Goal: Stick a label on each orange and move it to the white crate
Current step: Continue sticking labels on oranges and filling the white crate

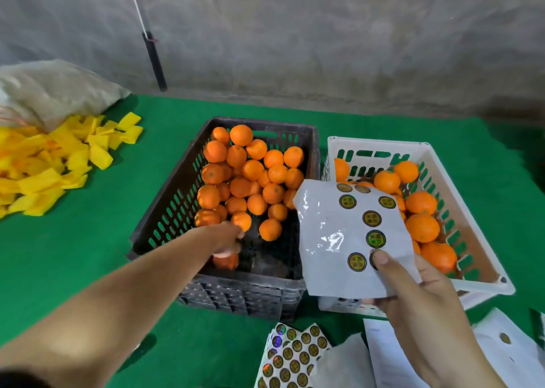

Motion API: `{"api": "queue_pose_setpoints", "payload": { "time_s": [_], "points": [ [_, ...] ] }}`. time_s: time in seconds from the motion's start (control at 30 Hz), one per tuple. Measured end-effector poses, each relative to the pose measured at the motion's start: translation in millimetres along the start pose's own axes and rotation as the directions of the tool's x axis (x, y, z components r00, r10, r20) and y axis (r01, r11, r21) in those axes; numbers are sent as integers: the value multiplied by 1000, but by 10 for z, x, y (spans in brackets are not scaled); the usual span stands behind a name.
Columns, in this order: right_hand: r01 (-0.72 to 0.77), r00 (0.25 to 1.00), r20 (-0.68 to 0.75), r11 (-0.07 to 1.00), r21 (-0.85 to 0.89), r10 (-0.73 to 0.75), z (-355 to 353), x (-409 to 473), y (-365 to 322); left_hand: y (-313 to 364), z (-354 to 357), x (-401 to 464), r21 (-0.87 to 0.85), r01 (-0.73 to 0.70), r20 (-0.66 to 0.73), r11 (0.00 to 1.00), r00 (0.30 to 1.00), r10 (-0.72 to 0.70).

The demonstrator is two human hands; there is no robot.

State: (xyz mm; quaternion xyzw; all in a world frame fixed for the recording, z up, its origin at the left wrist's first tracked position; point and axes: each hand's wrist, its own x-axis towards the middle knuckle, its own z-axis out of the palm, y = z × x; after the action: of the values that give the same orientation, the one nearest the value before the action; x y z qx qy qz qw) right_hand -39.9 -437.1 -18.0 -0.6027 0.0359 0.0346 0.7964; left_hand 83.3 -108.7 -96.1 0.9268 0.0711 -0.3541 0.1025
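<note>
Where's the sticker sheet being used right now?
In the head view, right of centre: the right hand holds the sticker sheet up over the gap between the black crate and the white crate.

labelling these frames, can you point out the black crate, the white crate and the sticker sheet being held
black crate [165, 210]: head view, on its slotted left wall.
white crate [380, 144]: head view, on its far rim.
sticker sheet [324, 210]: head view, on the bare glossy backing left of the round labels.
</note>
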Motion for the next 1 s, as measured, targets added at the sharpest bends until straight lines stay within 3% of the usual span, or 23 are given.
{"api": "queue_pose_setpoints", "payload": {
  "time_s": [0.07, 0.2, 0.27, 0.33, 0.43, 0.5, 0.53, 0.6, 0.67, 0.7, 0.73, 0.77, 0.83, 0.87, 0.9, 0.93, 0.97, 1.0],
  "points": [
    [-17, 1000, -12, 1000, 2, 17, 10, 3, 12, -142, 32, 153, 237, 82, 178, 968, 976, -126],
    [-67, 997, -36, 997, -25, 66, -8, -22, 24, -410, 100, 375, 454, 191, 142, 871, 949, -282],
    [-73, 996, -45, 997, -26, 71, -16, -30, 39, -470, 65, 351, 376, 232, 183, 897, 931, -317],
    [-76, 994, -79, 997, -4, 75, -27, -28, 53, -496, -69, 205, 217, 219, 183, 951, 948, -260],
    [-64, 994, -89, 998, -16, 62, 21, -31, 3, -526, -380, -212, 73, 16, -16, 997, 1000, -15],
    [-29, 997, -70, 999, -22, 27, 45, -31, -63, -480, -497, -585, -117, -121, -207, 986, 974, 95],
    [-3, 999, -50, 999, -32, 1, 59, -24, -103, -443, -500, -780, -309, -245, -298, 919, 942, 152],
    [57, 998, -2, 996, -69, -57, 91, -3, -203, -276, -381, -1150, -632, -517, -447, 578, 852, 274],
    [101, 994, 56, 991, -85, -96, 137, 27, -334, -6, -220, -1506, -820, -558, -462, 125, 775, 431],
    [115, 991, 82, 990, -85, -108, 167, 34, -404, 164, -199, -1655, -852, -521, -464, -39, 720, 516],
    [131, 987, 107, 988, -83, -121, 196, 37, -474, 326, -184, -1803, -853, -506, -485, -128, 679, 551],
    [150, 982, 127, 984, -93, -138, 221, 31, -546, 486, -220, -1903, -829, -543, -525, -131, 677, 516],
    [209, 970, 160, 967, -146, -185, 248, -10, -682, 723, -356, -2097, -720, -692, -606, 44, 658, 447],
    [244, 962, 172, 954, -177, -214, 251, -26, -744, 764, -387, -2268, -688, -725, -659, -24, 611, 438],
    [280, 953, 177, 938, -204, -246, 264, -41, -807, 813, -368, -2341, -566, -823, -781, -46, 518, 347],
    [321, 942, 175, 918, -232, -286, 292, -50, -865, 854, -352, -2426, -553, -823, -796, -130, 476, 374],
    [370, 928, 155, 889, -270, -339, 331, -70, -937, 908, -394, -2483, -467, -875, -859, -127, 414, 302],
    [433, 899, 102, 824, -367, -427, 363, -83, -1010, 1009, -438, -2479, -489, -860, -847, -146, 428, 315]
  ]
}}
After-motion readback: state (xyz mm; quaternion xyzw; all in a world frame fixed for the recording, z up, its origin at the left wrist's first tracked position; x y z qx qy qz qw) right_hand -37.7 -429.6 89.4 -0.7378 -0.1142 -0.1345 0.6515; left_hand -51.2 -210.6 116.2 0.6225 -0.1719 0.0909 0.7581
